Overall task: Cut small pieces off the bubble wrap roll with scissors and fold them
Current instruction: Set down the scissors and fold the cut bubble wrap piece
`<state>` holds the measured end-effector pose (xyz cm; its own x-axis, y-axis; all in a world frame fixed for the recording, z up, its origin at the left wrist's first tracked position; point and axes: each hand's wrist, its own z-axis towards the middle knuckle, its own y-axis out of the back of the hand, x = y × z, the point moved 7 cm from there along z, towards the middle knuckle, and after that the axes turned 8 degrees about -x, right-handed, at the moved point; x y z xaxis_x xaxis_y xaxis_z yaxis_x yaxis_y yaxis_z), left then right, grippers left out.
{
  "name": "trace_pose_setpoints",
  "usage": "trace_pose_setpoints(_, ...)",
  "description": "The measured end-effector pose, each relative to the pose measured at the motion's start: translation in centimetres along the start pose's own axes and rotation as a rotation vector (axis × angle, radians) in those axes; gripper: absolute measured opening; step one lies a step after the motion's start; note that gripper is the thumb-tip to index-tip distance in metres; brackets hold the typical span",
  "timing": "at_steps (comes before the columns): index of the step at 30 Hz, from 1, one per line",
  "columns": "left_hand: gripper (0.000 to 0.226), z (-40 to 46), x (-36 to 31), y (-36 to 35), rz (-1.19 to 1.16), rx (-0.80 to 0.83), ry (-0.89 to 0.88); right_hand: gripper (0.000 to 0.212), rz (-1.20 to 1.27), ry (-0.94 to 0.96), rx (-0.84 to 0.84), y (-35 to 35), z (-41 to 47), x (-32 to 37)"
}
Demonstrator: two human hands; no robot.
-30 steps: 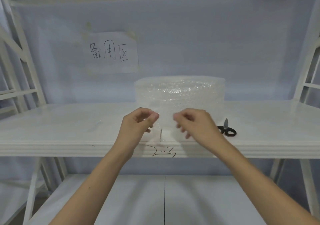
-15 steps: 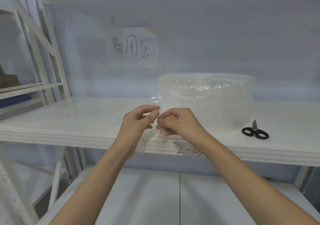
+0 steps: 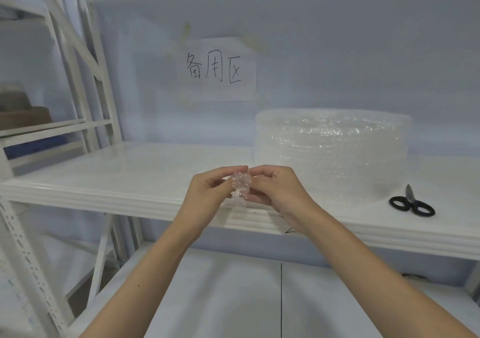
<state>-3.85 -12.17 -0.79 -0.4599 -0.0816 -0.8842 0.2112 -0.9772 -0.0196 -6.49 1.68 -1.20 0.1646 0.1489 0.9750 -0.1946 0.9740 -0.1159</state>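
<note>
Just above the shelf's (image 3: 130, 192) front lip, you've got the small bubble wrap piece (image 3: 241, 183) pinched between both hands: left hand (image 3: 207, 194) fingers curled on it from nine o'clock, right hand (image 3: 278, 189) from three. It looks bunched small, so the fold seems well under way. At two o'clock stands the bubble wrap roll (image 3: 332, 150); scissors (image 3: 411, 204) lie untouched at three. More cuts probably remain.
</note>
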Motion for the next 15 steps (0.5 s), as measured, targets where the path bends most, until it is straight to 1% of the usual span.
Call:
trace_pose_setpoints(7,0.025,-0.11,-0.05,0.03,-0.03,-0.014,-0.033,0.009,0.044,-0.043,0.016,0.06,-0.18,-0.57)
trace_pose_setpoints(12,0.026,-0.24,0.06,-0.13,-0.032,-0.024,-0.04,0.02,0.04,-0.055,0.006,0.24,-0.34,-0.7)
trace_pose_setpoints(15,0.027,-0.39,0.19,-0.29,-0.049,-0.025,-0.032,0.022,0.019,-0.036,0.0,0.32,-0.34,-0.53)
